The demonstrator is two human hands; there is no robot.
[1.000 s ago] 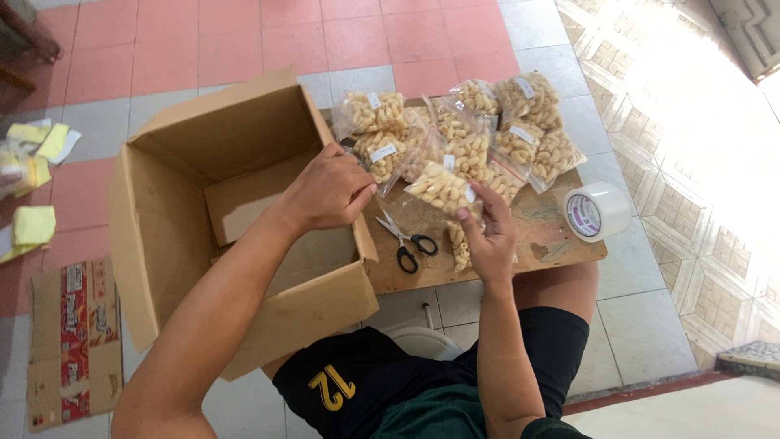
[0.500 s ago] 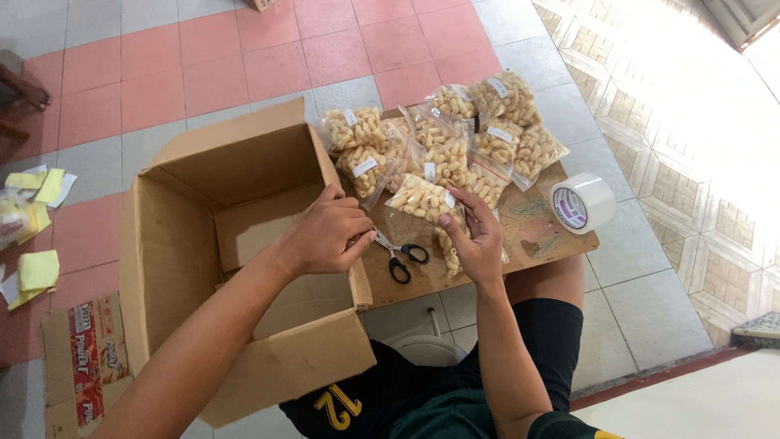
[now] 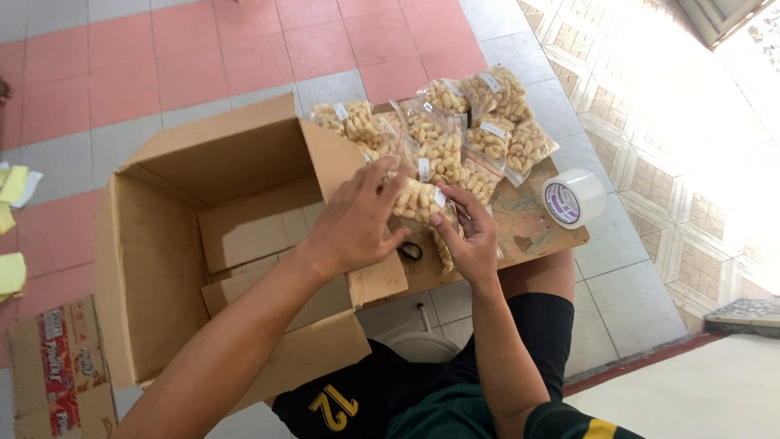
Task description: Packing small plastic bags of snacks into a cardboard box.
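Note:
Both hands meet over one clear snack packet (image 3: 417,199) of pale puffed pieces, lifted just above the small wooden table (image 3: 536,236). My left hand (image 3: 357,219) covers its left side with fingers curled round it. My right hand (image 3: 467,232) pinches its right end. Black scissors (image 3: 410,250) lie under my hands, mostly hidden. An open, empty cardboard box (image 3: 203,236) stands at the left, its right flap against my left wrist.
Several more snack packets (image 3: 471,130) are piled at the table's far side. A roll of clear tape (image 3: 573,197) stands at its right edge. A flattened printed carton (image 3: 57,374) and yellow papers (image 3: 12,272) lie on the tiled floor at the left.
My left hand has moved from the box flap onto the packet, covering the scissors. The right hand has raised the packet. The camera has shifted slightly.

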